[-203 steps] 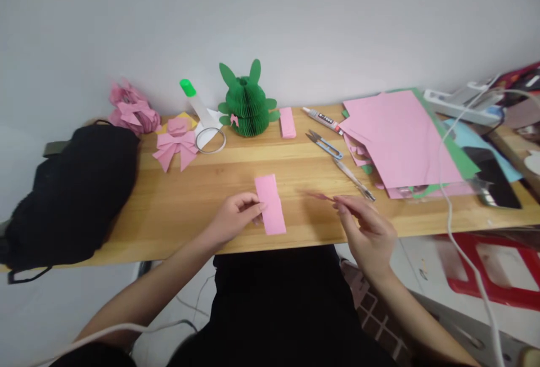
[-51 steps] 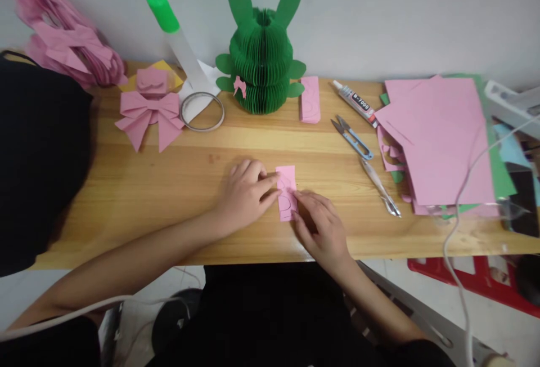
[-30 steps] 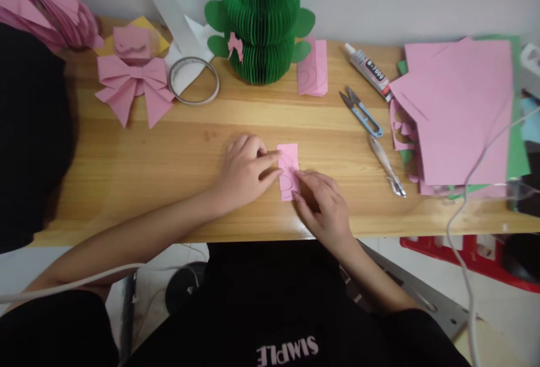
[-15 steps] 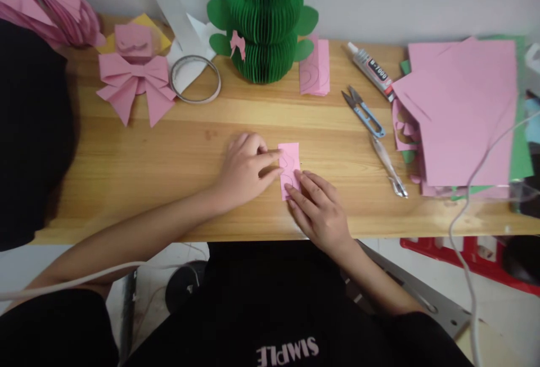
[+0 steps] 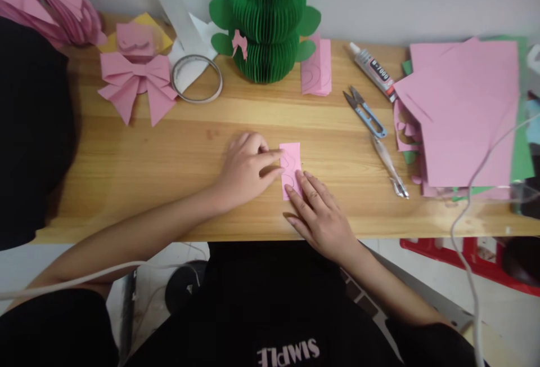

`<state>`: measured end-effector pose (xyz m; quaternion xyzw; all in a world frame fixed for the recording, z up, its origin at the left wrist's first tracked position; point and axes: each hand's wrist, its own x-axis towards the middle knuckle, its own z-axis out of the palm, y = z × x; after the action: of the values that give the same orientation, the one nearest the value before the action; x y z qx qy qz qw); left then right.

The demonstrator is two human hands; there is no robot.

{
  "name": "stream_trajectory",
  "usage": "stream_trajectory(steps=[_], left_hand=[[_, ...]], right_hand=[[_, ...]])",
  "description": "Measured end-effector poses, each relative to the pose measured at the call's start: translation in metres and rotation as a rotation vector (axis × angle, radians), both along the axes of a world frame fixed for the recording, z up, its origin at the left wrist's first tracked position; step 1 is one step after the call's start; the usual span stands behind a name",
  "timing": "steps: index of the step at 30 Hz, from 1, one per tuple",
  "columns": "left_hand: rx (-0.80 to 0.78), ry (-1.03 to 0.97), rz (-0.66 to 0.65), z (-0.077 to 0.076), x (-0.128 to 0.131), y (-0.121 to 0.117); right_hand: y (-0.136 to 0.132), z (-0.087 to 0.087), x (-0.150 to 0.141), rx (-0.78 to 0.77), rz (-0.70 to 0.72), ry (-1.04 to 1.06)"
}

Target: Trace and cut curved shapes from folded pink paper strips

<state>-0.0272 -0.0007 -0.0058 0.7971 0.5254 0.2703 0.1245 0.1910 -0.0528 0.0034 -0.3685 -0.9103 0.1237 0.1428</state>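
A small folded pink paper (image 5: 290,165) with curved pencil lines lies flat on the wooden table (image 5: 169,187), near its front edge. My left hand (image 5: 247,167) rests on the table with two fingertips pressed on the paper's left edge. My right hand (image 5: 323,215) lies flat with its fingers stretched out, the fingertips touching the paper's lower right corner. Neither hand grips anything.
A green honeycomb paper figure (image 5: 264,23) stands at the back, with a second marked pink slip (image 5: 317,68) beside it. Blue thread snips (image 5: 365,112), tweezers (image 5: 390,167) and a glue tube (image 5: 373,71) lie right. Pink sheets (image 5: 459,108) are stacked far right. A pink bow (image 5: 137,85), tape ring (image 5: 196,79) and black bag (image 5: 29,130) sit left.
My right hand's fingers have straightened and flattened onto the paper's lower corner, sliding slightly toward me. My left hand and the paper stay put.
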Motion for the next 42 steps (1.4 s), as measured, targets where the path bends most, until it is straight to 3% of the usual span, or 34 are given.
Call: stream_trajectory(steps=[9,42], left_hand=[[-0.041,-0.008,-0.003,0.0012,-0.0007,0.0004],[-0.022,-0.017,0.007,0.0004,-0.0002,-0.0005]], right_hand=[[0.0003,-0.0019,0.0028,-0.065,-0.001,0.015],[0.0012,0.0005,0.002,0.017,0.035,-0.032]])
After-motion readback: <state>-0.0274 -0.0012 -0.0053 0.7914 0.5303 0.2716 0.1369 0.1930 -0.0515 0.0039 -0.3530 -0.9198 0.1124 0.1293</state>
